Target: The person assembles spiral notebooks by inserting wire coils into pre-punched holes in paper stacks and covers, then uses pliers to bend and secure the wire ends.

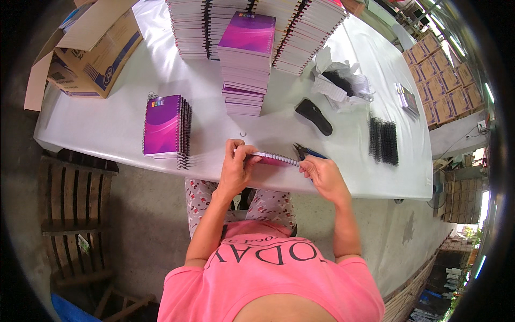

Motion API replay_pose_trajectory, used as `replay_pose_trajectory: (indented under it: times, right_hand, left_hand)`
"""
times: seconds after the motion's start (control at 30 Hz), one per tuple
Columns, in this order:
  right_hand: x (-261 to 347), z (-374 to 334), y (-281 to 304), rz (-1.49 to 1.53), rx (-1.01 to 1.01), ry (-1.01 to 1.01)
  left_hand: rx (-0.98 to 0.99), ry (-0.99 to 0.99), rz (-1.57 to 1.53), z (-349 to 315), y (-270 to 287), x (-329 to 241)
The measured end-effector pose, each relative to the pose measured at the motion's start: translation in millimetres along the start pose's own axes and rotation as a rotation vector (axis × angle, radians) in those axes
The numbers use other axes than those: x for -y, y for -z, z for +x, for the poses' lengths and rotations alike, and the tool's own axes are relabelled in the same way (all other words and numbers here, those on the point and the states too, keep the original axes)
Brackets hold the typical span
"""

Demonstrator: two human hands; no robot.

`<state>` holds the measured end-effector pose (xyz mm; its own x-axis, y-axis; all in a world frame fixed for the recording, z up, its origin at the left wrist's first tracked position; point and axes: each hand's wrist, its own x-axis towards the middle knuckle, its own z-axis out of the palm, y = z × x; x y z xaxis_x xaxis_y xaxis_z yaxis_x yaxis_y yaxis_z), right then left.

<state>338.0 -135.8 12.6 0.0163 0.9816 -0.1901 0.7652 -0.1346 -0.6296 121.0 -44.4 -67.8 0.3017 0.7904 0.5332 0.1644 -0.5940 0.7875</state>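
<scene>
Left hand (236, 169) and right hand (321, 174) grip one purple spiral-bound notebook (272, 159) at the white-covered table (209, 134); grey concrete floor (153, 214) lies below.

Head-worn fisheye, downward over table (118, 129)

Your bare left forearm (211, 225) slants forward and inward, and your bare right forearm (346, 228) reaches forward too. Your left hand (234, 169) pinches, its knuckles arched. Your right hand (323, 178), just beside it, angles inward from the wrist, thumb and curled fingers (309, 166) drawn together.
</scene>
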Motion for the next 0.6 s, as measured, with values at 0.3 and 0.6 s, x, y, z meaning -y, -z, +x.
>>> replay_pose_trajectory:
  times: [0.3,0.6]
  right_hand:
    - [17.3,-5.0,-0.3,0.097,-0.166,0.105]
    - [0.3,2.0,-7.5,-0.155,-0.434,0.313]
  left_hand:
    - [0.012,-0.003,-0.022,0.8,1.0,1.0]
    - [0.03,0.006,-0.02,0.1,-0.2,0.5]
